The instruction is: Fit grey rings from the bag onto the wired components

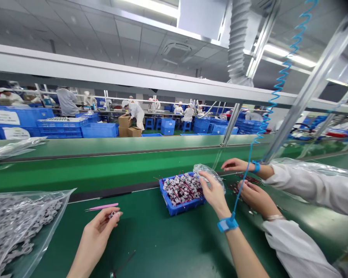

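My left hand (100, 227) pinches a small grey ring-like part (112, 214) between thumb and fingertips, just below pink tweezers (103, 207) on the green bench. My right hand (214, 193), with a blue wrist strap, reaches over the right edge of a blue tray (174, 210), its fingers apart. Nothing shows between those fingers. Many grey parts with dark red wires (182, 189) fill the tray. A clear plastic bag (205, 170) lies behind my right fingers. On the left, a large clear bag holds grey parts (14, 227). A small wired piece (113, 274) lies near the front edge.
Another person's two hands (256, 199) work at the right, over loose wired parts (251, 179). A coiled blue cord (266, 116) hangs down to my right wrist strap. Flat plastic bags (14, 148) lie on the ledge at the back left. A metal post (232, 123) rises behind.
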`<action>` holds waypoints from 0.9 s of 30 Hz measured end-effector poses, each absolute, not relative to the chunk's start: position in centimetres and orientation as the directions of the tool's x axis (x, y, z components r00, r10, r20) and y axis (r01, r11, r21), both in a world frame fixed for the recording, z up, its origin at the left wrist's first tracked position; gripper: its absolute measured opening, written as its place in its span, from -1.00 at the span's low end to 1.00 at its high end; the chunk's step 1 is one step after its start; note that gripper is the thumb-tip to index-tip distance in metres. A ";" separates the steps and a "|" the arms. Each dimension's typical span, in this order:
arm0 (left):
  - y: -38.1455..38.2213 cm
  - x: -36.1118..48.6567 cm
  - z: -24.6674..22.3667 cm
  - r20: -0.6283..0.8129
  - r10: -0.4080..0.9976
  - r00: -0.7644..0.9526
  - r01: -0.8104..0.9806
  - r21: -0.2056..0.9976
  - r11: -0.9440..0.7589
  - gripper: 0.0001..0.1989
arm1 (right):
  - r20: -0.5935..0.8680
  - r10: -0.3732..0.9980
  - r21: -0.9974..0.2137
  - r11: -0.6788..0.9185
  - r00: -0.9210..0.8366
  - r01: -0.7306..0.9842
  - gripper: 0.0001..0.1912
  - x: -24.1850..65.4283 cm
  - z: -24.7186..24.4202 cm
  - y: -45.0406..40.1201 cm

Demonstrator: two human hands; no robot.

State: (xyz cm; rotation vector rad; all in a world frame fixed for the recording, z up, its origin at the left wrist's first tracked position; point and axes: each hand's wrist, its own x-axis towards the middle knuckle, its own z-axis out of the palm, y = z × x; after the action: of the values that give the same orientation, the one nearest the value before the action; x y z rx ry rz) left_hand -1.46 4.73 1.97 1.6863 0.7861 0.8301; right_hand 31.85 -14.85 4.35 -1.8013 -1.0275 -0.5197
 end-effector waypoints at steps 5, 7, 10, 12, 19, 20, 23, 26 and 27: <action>1.5 4.5 5.4 0.259 0.610 0.749 0.039 0.902 -0.430 -0.76 | 0.590 0.685 -0.419 -0.193 0.428 0.887 -0.56 32.1 3.8 -14.1; 0.1 7.8 6.7 0.345 0.496 0.797 -0.034 0.845 -0.533 -0.87 | 0.540 0.736 -0.396 -0.206 0.408 0.895 -0.56 32.7 3.6 -13.7; -1.1 12.6 7.5 0.390 0.362 0.847 -0.075 0.761 -0.644 -0.96 | 0.509 0.762 -0.396 -0.204 0.399 0.895 -0.59 34.0 3.7 -13.2; -1.3 15.1 7.4 0.390 0.312 0.867 -0.080 0.725 -0.684 -0.95 | 0.496 0.774 -0.397 -0.200 0.393 0.896 -0.60 34.7 3.9 -13.1; -1.8 19.9 5.8 0.411 0.215 0.886 -0.023 0.502 -0.865 -0.86 | 0.419 0.808 -0.414 -0.235 0.413 0.879 -0.58 35.3 4.2 -12.9; -1.9 20.2 5.6 0.424 0.200 0.883 -0.017 0.455 -0.890 -0.81 | 0.407 0.817 -0.409 -0.236 0.408 0.881 -0.58 35.2 4.2 -13.0; -2.2 20.5 5.0 0.466 0.144 0.873 -0.025 0.339 -0.941 -0.68 | 0.378 0.839 -0.392 -0.237 0.390 0.889 -0.57 34.9 4.1 -13.4; -2.2 20.4 4.7 0.491 0.090 0.867 -0.054 0.272 -0.961 -0.65 | 0.365 0.851 -0.378 -0.235 0.378 0.896 -0.57 34.6 4.2 -13.8; -2.2 20.3 4.6 0.499 0.081 0.863 -0.060 0.260 -0.964 -0.65 | 0.365 0.852 -0.374 -0.236 0.376 0.897 -0.58 34.4 4.3 -13.9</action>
State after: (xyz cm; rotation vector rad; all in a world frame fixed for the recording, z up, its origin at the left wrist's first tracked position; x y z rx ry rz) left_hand 20.34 -2.20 4.58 2.7692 0.0153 0.7583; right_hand 34.43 -13.85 4.28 -2.1173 -1.5022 -0.1142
